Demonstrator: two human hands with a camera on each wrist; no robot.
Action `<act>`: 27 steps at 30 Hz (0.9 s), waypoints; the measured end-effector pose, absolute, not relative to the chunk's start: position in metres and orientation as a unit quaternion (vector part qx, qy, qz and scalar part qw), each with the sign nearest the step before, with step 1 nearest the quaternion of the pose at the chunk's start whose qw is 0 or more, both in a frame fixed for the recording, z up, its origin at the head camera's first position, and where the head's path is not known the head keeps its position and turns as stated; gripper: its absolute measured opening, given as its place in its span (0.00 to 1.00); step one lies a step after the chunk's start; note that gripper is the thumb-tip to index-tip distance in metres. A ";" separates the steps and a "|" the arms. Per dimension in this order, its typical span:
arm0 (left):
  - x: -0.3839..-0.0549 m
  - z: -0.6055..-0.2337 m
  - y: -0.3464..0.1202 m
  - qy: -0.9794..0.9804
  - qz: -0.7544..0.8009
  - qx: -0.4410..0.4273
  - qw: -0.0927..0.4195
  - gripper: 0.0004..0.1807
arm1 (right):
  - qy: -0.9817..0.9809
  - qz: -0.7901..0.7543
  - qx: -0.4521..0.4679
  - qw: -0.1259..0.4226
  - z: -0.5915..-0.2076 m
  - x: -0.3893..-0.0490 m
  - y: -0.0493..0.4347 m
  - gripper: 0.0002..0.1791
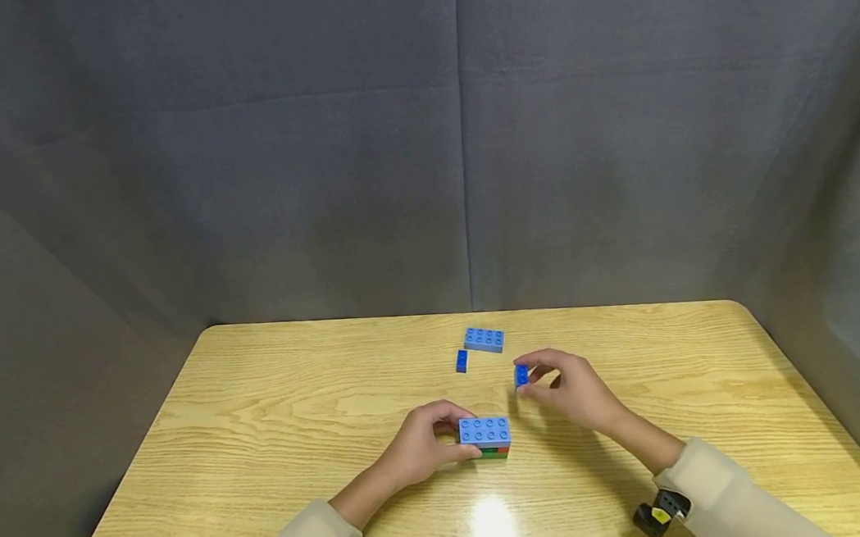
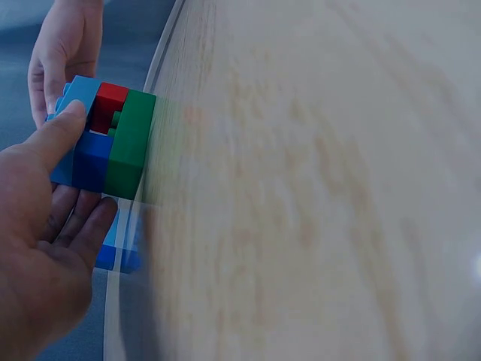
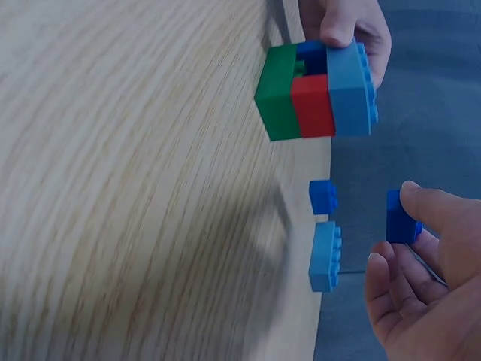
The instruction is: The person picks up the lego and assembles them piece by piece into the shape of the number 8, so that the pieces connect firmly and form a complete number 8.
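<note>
On the table stands a brick stack with a green brick (image 3: 277,98) at the bottom. A red brick (image 3: 312,105) and a dark blue brick (image 2: 93,160) form its middle layer, with a gap between them. A light blue brick (image 1: 484,431) tops it, studs up. My left hand (image 1: 422,445) grips the stack from the left, thumb on the near side. Above the table, my right hand (image 1: 574,391) pinches a small dark blue brick (image 1: 521,375) between thumb and fingers, to the right of and beyond the stack.
Farther back on the wooden table (image 1: 297,392) lie a small dark blue brick (image 1: 461,361) and a light blue brick (image 1: 484,339), close together. Grey curtains (image 1: 321,185) surround the table at the back and sides.
</note>
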State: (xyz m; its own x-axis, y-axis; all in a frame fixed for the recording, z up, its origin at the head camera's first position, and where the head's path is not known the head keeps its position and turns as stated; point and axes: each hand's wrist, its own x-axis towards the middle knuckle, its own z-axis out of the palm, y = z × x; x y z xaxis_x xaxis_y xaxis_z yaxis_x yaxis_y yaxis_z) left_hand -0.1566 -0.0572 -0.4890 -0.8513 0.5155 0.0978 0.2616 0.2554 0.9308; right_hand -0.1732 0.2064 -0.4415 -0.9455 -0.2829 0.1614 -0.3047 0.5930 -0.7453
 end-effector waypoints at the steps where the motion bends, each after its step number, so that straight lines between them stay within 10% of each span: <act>1: -0.157 -0.489 -0.057 0.784 0.558 0.248 0.114 0.17 | -0.893 0.419 0.165 0.013 -0.440 -0.171 0.206 0.19; 27: -0.157 -0.491 -0.057 0.783 0.559 0.250 0.108 0.17 | -0.869 0.438 0.230 -0.025 -0.437 -0.141 0.188 0.19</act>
